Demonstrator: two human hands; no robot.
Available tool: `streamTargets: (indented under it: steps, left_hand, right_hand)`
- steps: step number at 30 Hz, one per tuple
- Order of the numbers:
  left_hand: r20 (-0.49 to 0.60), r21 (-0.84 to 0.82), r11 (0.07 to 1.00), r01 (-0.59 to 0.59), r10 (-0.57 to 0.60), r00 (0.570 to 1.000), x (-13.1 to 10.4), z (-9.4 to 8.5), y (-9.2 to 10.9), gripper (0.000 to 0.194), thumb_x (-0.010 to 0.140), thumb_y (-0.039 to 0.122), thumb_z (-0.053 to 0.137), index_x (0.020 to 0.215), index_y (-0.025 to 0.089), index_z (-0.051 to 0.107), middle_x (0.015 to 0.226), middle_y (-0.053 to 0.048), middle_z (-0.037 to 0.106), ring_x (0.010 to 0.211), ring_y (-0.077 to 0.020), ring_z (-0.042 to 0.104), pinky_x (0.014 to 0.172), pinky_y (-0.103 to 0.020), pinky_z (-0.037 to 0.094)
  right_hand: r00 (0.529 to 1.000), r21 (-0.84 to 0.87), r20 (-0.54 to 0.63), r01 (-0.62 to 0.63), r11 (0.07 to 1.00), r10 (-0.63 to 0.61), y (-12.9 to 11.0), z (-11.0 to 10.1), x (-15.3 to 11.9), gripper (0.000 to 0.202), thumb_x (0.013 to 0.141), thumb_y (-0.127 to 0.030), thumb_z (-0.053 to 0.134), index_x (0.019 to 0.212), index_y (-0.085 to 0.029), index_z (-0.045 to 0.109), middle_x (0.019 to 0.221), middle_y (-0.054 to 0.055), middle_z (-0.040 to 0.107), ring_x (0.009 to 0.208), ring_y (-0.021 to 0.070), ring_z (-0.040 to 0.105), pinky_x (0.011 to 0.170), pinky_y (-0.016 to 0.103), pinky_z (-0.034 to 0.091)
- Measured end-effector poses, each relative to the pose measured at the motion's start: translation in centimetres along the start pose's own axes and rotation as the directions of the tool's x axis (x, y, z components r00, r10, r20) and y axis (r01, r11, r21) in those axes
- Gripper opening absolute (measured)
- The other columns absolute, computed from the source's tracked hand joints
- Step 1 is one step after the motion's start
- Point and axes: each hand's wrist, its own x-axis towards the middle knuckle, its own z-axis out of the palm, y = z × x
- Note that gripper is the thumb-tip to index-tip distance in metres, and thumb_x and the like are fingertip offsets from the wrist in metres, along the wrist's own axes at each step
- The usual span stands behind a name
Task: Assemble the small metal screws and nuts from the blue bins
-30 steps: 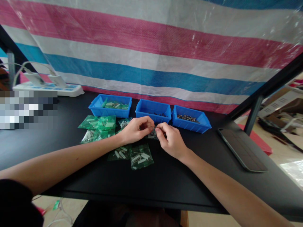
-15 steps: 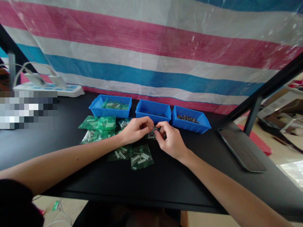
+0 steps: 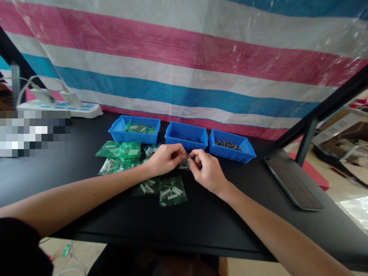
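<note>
Barely anything is shifting since a second ago: I'm keeping both hands pinched together over the black tabletop (image 3: pixel 201 222). Beyond them, three blue bins (image 3: pixel 186 135) are sitting in a row. Green packets (image 3: pixel 172 191) are lying just beneath and left of them. My left hand (image 3: pixel 163 158) and right hand (image 3: pixel 208 172) are gripping a small dark metal part (image 3: pixel 189 156) between their fingertips.

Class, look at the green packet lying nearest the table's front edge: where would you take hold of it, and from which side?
Pinch the green packet at its bare front corner, coming from above: it lies flat on the black table, and its parts bulge mid-bag.
</note>
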Motion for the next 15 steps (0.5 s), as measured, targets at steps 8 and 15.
streamTargets:
  steps: [8, 15]
  left_hand:
    - [0.001, 0.072, 0.997, -0.036, 0.036, 0.999, -0.15, 0.08, -0.14, 0.014, 0.082, 0.021, 0.047, 0.08, 0.014, 0.059, 0.069, 0.001, 0.059, 0.06, -0.0098, 0.05, 0.056, -0.019, 0.036]
    - [0.017, 0.128, 0.99, -0.054, 0.052, 0.998, -0.24, 0.15, -0.09, 0.013, 0.083, 0.021, 0.045, 0.079, 0.015, 0.056, 0.063, 0.003, 0.054, 0.055, -0.0082, 0.046, 0.053, -0.017, 0.033]
  right_hand:
    - [1.0, -0.014, -0.004, 0.028, 1.0, -0.028, -0.11, -0.14, 0.06, 0.004, 0.08, -0.02, 0.049, 0.082, -0.017, 0.051, 0.054, -0.003, 0.049, 0.052, 0.0129, 0.05, 0.058, 0.024, 0.039]
    - [1.0, -0.007, -0.003, 0.027, 1.0, -0.027, -0.19, -0.11, 0.03, 0.004, 0.08, -0.021, 0.048, 0.082, -0.018, 0.05, 0.054, -0.003, 0.05, 0.051, 0.0124, 0.049, 0.058, 0.024, 0.039]
